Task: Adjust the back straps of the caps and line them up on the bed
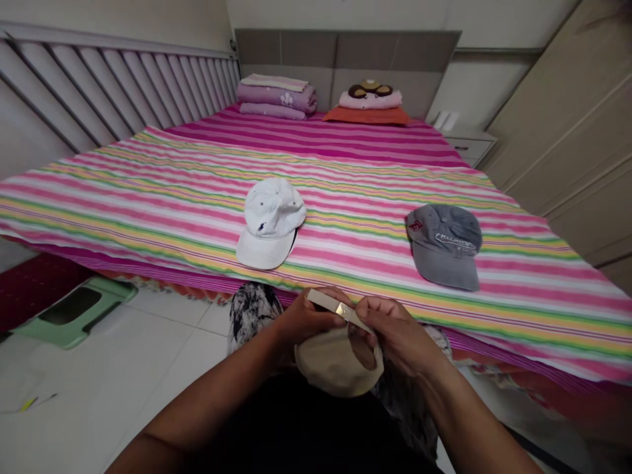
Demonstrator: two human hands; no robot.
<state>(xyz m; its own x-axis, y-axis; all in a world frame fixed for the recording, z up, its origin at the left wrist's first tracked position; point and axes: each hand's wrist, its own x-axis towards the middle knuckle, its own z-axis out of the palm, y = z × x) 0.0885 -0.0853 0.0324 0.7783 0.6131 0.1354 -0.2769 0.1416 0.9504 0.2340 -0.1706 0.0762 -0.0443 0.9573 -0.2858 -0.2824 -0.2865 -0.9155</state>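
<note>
A beige baseball cap [336, 365] is held over my lap, its back strap with a shiny metal buckle turned upward and the opening below it showing. My left hand [310, 317] is closed on the strap's left part, thumb beside the buckle. At the strap's right end, the fingers of my right hand [395, 329] pinch the band. The cap's brim is hidden. On the bed ahead lies a white cap [272, 220] with a small dark logo, brim toward me. Further right rests a grey cap [444, 243] with white lettering and a red mark.
The bed has a striped cover [345, 243]. Folded purple bedding [276, 99] and an orange cushion [365, 116] lie near the headboard [306, 59]. A green stool [74, 313] stands on the tiled floor at left. A white nightstand [469, 145] is at the far right.
</note>
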